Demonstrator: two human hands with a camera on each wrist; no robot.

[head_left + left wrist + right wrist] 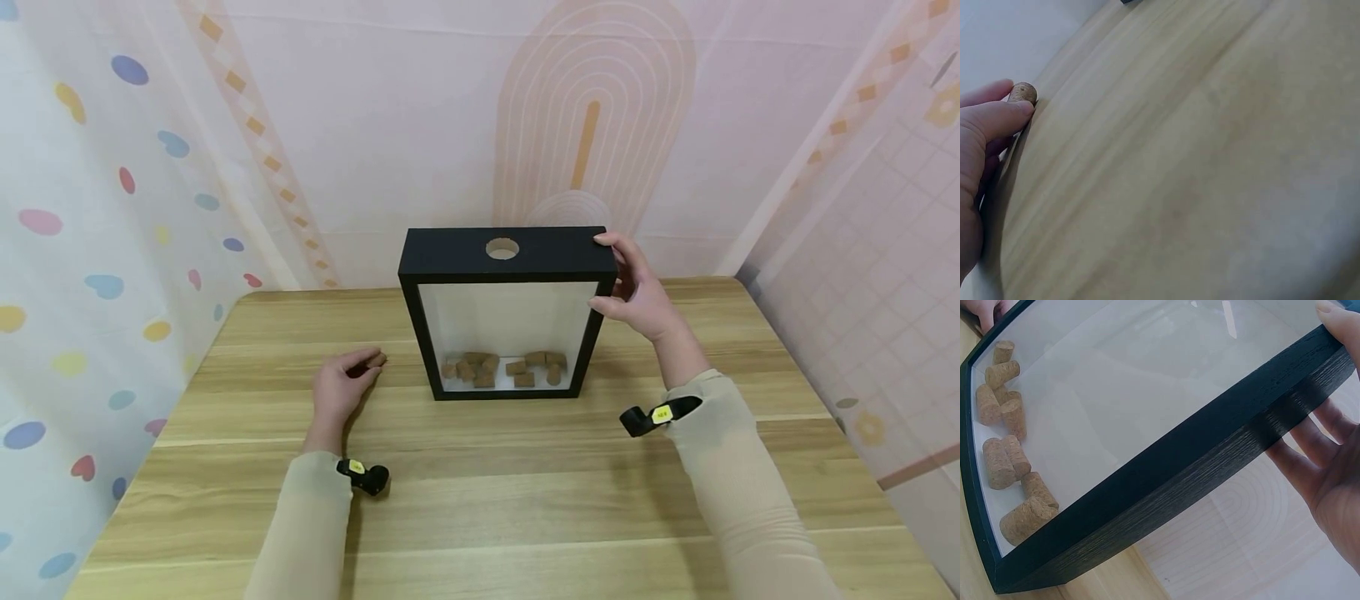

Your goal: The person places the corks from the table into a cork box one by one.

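A black shadow-box frame with a glass front stands upright at the back of the wooden table. It has a round hole in its top, and several corks lie at its bottom. My right hand grips the frame's top right corner, thumb at the front, fingers behind. My left hand rests on the table to the frame's left and pinches a single cork between thumb and fingertips. That cork shows at the thumb tip in the left wrist view.
Patterned curtain walls close in the table on the left, back and right. Bare tabletop lies in front of the frame. A black wrist camera sits on the left sleeve and another on the right.
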